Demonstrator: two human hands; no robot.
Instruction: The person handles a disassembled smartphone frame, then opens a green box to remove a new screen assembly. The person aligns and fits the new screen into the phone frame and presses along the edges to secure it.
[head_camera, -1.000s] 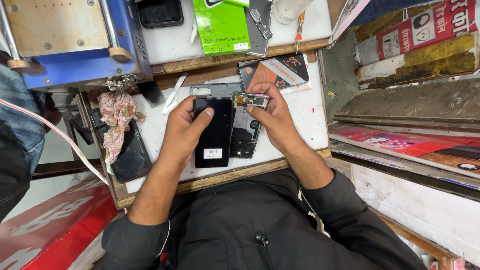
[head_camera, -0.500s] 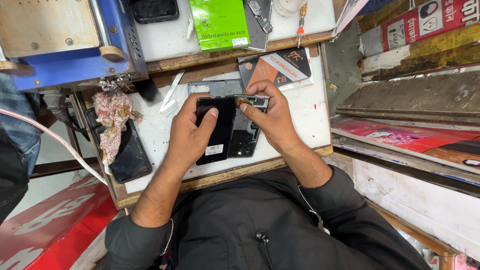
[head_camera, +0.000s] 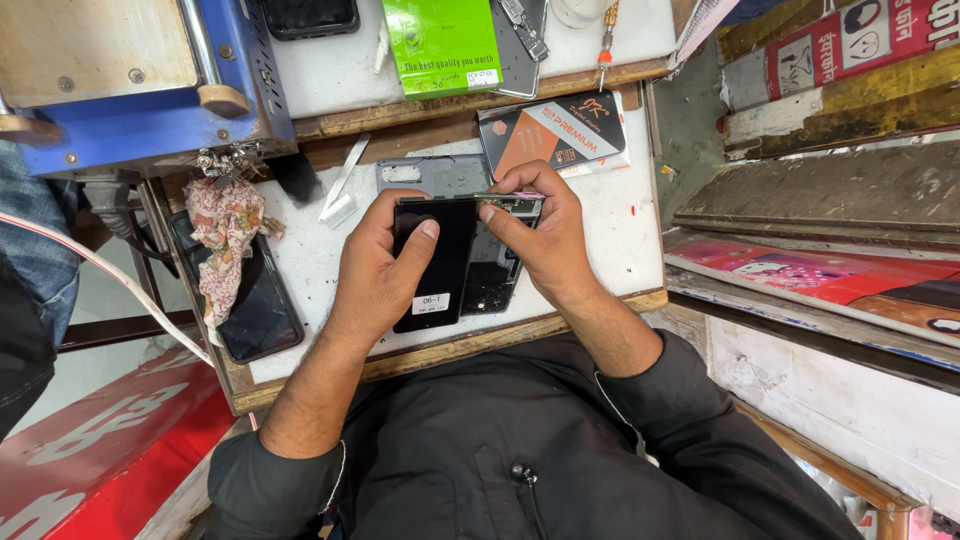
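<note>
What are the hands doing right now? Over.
Left hand grips black phone screen. Right hand pinches phone body at its top edge. Grey back cover lies just behind.

bright, even daylight from above – soft shadows under the hands, mild glare on the black screen (head_camera: 432, 262), sharp centre, wide-angle bending at edges.

Phone body (head_camera: 497, 270) mostly under black screen panel (head_camera: 432, 262) & right hand (head_camera: 540, 235), pinched part prob. too small.
</note>
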